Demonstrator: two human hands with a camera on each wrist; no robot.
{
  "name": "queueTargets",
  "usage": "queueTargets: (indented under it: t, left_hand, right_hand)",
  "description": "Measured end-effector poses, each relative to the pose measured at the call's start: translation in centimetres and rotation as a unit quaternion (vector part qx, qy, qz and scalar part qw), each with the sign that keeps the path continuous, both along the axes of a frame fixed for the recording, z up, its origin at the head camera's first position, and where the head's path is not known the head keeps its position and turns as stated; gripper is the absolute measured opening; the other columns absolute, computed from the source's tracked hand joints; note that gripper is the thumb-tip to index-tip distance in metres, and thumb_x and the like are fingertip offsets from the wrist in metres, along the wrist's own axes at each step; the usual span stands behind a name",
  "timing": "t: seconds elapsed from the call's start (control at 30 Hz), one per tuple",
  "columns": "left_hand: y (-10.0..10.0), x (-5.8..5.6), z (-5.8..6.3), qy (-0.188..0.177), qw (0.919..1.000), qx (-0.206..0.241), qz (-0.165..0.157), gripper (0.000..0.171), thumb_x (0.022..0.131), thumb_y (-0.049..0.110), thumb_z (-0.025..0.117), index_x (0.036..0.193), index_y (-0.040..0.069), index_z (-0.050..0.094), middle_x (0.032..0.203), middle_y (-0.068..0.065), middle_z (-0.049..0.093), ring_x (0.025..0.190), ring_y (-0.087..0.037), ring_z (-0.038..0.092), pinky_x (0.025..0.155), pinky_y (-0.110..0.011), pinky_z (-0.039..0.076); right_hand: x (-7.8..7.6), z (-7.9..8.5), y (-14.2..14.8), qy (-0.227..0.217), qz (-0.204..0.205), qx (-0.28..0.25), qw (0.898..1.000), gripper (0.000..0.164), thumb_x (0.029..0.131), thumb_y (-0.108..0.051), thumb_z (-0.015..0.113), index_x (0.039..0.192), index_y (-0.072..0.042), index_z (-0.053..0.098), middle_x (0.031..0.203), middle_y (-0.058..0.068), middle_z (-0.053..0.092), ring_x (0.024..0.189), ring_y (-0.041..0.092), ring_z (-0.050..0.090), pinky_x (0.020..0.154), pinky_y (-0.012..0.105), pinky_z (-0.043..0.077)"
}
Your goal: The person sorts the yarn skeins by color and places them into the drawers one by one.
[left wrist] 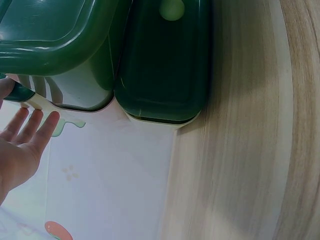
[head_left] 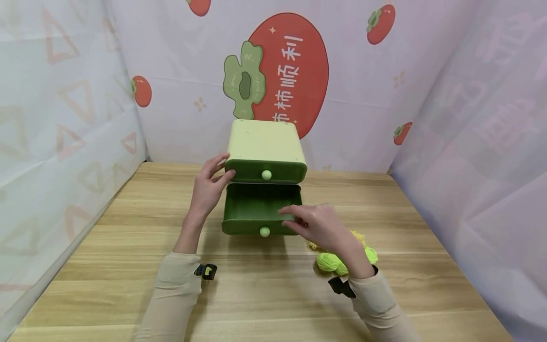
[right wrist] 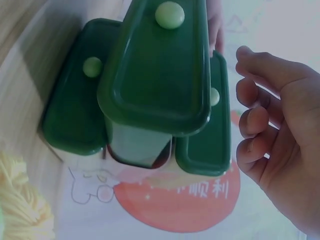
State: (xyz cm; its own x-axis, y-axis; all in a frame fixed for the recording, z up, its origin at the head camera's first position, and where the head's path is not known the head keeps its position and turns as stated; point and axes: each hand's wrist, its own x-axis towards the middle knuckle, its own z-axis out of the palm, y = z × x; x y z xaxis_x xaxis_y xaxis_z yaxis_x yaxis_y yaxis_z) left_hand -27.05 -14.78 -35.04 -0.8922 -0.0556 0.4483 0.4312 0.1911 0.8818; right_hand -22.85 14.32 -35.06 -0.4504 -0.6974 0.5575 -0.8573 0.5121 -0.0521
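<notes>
A small cream and green drawer cabinet (head_left: 267,140) stands on the table, its middle drawer (head_left: 243,209) pulled well out toward me. The inside of that drawer shows bare green where it is visible. My left hand (head_left: 207,190) holds the cabinet's upper left edge, thumb at the front of the top drawer (head_left: 245,171) and fingers along the side. Over the right front of the pulled-out drawer hovers my right hand (head_left: 318,225), fingers loosely bent and nothing between them. In the right wrist view the bottom drawer (right wrist: 75,110) is pushed in.
Bright yellow-green yarn (head_left: 329,262) and a yellow yarn bundle (head_left: 358,236) lie on the table (head_left: 265,304) right of the cabinet, partly behind my right forearm. A printed cloth backdrop (head_left: 183,128) rises behind the cabinet and along both sides.
</notes>
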Motion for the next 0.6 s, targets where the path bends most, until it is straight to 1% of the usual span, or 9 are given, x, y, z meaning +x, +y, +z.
queueTargets:
  t: [0.1,0.27,0.5,0.6]
  left_hand:
    - [0.0,0.0,-0.1,-0.001,1.0000,-0.001,0.000,0.047,0.096,0.014,0.067,0.141,0.010,0.055,0.146,-0.013,0.049,0.137,-0.034,0.048,0.108,-0.054,0.046]
    - [0.0,0.0,-0.2,-0.002,1.0000,0.000,-0.001,0.047,0.096,0.013,0.067,0.141,0.009,0.055,0.146,-0.014,0.049,0.137,-0.034,0.048,0.108,-0.055,0.046]
    - [0.0,-0.2,-0.2,-0.004,1.0000,-0.006,0.005,0.047,0.096,0.014,0.066,0.142,0.010,0.055,0.145,-0.014,0.049,0.137,-0.034,0.048,0.107,-0.054,0.046]
    - [0.1,-0.2,-0.2,-0.002,1.0000,-0.004,0.000,0.047,0.096,0.013,0.066,0.142,0.009,0.055,0.144,-0.015,0.050,0.137,-0.034,0.048,0.108,-0.053,0.046]
  right_hand:
    - [-0.3,0.1,0.5,-0.003,0.003,-0.011,1.000,0.025,0.085,-0.019,0.079,0.110,-0.015,0.074,0.071,-0.011,0.068,0.058,-0.004,0.056,0.049,0.012,0.041]
    - [-0.7,0.3,1.5,-0.004,-0.009,-0.021,1.000,0.029,0.084,-0.019,0.080,0.111,-0.013,0.073,0.071,-0.011,0.066,0.055,-0.002,0.050,0.047,0.013,0.037]
    - [-1.2,0.6,2.5,-0.043,-0.059,-0.004,0.997,0.032,0.086,-0.027,0.079,0.116,-0.019,0.072,0.075,-0.011,0.063,0.056,-0.001,0.045,0.049,0.017,0.038]
    - [-1.5,0.4,3.1,-0.049,-0.075,-0.005,0.996,0.032,0.086,-0.026,0.079,0.117,-0.018,0.072,0.076,-0.010,0.062,0.055,0.000,0.043,0.049,0.018,0.039]
